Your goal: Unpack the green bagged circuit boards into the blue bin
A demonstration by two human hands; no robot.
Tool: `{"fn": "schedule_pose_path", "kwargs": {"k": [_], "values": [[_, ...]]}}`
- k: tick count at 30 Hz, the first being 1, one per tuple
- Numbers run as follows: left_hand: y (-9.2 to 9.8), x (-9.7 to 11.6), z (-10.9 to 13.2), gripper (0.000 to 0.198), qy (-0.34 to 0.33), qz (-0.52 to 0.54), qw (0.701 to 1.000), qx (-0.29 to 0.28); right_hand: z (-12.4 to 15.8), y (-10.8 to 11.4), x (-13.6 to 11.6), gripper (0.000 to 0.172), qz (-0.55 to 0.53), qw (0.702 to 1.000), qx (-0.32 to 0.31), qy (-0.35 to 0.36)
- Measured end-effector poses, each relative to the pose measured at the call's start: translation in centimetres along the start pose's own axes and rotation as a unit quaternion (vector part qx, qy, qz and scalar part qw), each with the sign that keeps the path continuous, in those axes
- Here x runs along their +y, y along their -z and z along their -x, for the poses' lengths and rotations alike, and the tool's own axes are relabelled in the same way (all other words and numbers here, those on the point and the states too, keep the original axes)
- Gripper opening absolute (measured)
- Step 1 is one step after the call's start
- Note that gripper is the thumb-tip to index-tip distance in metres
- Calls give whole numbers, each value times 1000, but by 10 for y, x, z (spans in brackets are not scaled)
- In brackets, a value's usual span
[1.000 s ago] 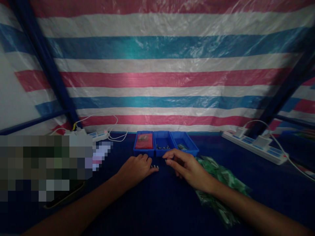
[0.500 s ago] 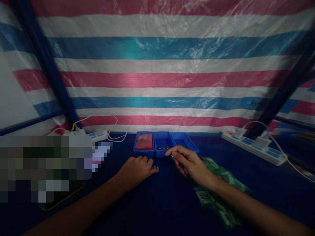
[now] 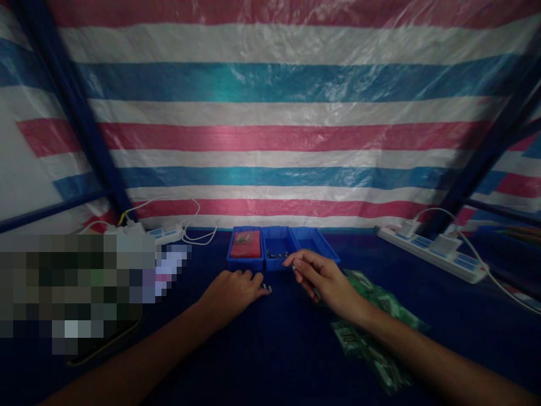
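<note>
My left hand (image 3: 234, 293) is palm down over the blue tabletop, fingers curled. Small shiny metal pieces (image 3: 267, 288) show between its thumb and forefinger; the palm is hidden. To the right, my right hand (image 3: 323, 277) pinches one small metal piece (image 3: 295, 268) between thumb and forefinger. Its other fingers are loosely bent. Just beyond this hand stands the middle blue bin (image 3: 278, 232), with several loose small metal pieces (image 3: 276, 255) near its front wall. Clear green-tinted bags (image 3: 349, 337) of small parts lie beside and under my right forearm.
A left blue bin (image 3: 230, 254) holds a red packet (image 3: 245, 245); a right blue bin (image 3: 325, 242) adjoins the middle one. White power strips (image 3: 431, 254) with cables lie at both sides. A striped plastic sheet (image 3: 270, 135) hangs behind. A blurred-out patch covers the left side.
Fewer metal pieces show at my left fingertips than before. My right hand keeps its pinch almost in place. The whole view has shifted slightly.
</note>
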State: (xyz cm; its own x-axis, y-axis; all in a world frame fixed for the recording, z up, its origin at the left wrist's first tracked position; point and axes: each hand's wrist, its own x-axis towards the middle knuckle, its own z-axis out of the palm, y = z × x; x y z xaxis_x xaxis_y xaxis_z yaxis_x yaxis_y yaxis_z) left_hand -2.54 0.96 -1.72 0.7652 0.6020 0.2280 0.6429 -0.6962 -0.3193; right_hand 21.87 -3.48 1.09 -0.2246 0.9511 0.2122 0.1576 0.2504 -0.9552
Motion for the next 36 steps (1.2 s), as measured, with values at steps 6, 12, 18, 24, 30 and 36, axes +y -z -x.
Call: {"fn": "schedule_pose_path", "kwargs": {"k": [6, 12, 18, 24, 30, 36], "values": [[4, 0, 1, 31, -4, 6, 1000, -12, 1, 0, -1, 34, -2, 1000, 3, 0], [4, 1, 0, 34, 13, 3, 1000, -1, 1, 0, -1, 33, 6, 1000, 6, 6], [1, 3, 2, 29, -4, 0, 1000, 3, 1, 0, -2, 35, 6, 1000, 9, 4], [3, 4, 1, 26, -10, -6, 1000, 7, 2, -1, -5, 33, -3, 1000, 9, 7], [-1, 7, 1, 27, 1, -6, 1000, 2, 2, -1, -4, 34, 4, 1000, 8, 9], [0, 12, 3, 24, 3, -11, 1000, 1, -1, -1, -2, 34, 15, 1000, 25, 3]]}}
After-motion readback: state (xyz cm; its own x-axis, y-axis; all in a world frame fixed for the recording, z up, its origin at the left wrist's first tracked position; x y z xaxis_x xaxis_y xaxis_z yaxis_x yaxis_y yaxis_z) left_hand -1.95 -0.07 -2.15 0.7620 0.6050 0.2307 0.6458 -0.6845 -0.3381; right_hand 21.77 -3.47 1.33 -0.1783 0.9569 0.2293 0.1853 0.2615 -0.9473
